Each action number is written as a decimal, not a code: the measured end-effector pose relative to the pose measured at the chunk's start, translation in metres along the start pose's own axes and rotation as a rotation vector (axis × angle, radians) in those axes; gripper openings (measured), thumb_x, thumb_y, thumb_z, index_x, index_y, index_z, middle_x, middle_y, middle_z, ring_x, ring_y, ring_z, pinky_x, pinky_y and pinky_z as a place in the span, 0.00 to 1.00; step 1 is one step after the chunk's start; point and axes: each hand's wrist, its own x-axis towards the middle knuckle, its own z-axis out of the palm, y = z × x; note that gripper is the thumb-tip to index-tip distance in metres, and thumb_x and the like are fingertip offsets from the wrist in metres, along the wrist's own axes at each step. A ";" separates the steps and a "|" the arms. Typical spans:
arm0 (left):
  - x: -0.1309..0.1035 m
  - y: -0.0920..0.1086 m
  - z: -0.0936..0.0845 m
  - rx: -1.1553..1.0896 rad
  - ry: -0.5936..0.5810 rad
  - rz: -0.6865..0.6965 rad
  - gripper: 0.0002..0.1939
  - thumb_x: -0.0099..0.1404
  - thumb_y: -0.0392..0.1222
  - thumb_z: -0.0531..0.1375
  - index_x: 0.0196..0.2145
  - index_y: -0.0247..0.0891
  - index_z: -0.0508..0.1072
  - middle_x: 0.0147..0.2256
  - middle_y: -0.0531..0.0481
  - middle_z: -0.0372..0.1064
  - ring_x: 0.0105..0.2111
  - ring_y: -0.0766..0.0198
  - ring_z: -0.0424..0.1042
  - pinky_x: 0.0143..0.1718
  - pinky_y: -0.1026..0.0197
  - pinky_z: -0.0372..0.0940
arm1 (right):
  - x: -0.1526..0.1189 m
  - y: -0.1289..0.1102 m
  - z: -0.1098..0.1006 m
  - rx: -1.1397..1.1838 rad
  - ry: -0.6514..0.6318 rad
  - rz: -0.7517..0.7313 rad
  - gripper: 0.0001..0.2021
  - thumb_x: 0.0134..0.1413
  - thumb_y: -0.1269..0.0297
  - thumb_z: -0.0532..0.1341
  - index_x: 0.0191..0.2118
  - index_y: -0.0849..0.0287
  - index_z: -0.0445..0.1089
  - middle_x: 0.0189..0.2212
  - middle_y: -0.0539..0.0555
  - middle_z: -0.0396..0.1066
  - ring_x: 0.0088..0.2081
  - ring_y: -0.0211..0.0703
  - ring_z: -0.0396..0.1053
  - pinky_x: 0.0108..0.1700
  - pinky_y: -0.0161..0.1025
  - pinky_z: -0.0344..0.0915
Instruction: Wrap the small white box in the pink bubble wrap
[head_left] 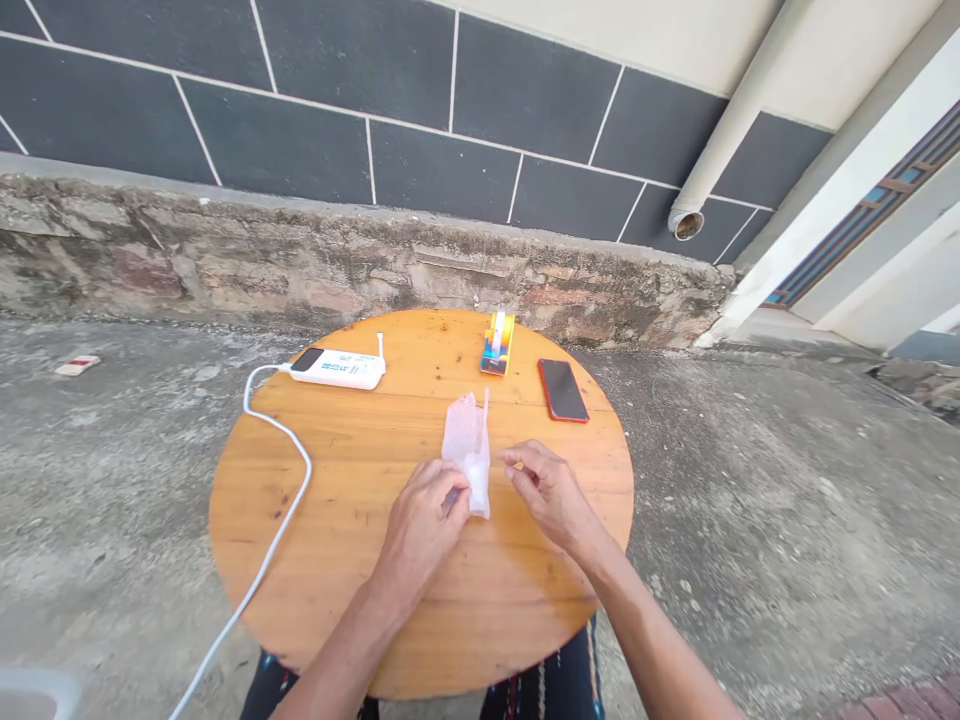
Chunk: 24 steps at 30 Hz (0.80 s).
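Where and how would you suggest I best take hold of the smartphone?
I'd grip the smartphone by its two long edges, thumb opposite fingers, coming from above and the near side: it lies flat and screen up on the wooden table, narrower across than along.

Blue lettering on the white device (341, 369) is too small to read. Markings on the tape dispenser (496, 352) are unreadable too.

Tabletop (337, 560): wood, smooth, low sheen. Phone (564, 390) near the right edge: glossy screen. Wrap (465, 430): translucent, plastic-looking, textured. Wall base (300, 265) beyond the far edge: rough stone.
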 end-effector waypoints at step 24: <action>0.007 0.000 -0.005 0.090 -0.160 0.111 0.10 0.60 0.26 0.52 0.27 0.37 0.66 0.37 0.49 0.69 0.40 0.58 0.65 0.40 0.56 0.64 | 0.060 -0.013 0.012 -0.622 -0.374 -0.250 0.09 0.57 0.76 0.59 0.29 0.58 0.72 0.34 0.50 0.66 0.29 0.35 0.60 0.32 0.33 0.52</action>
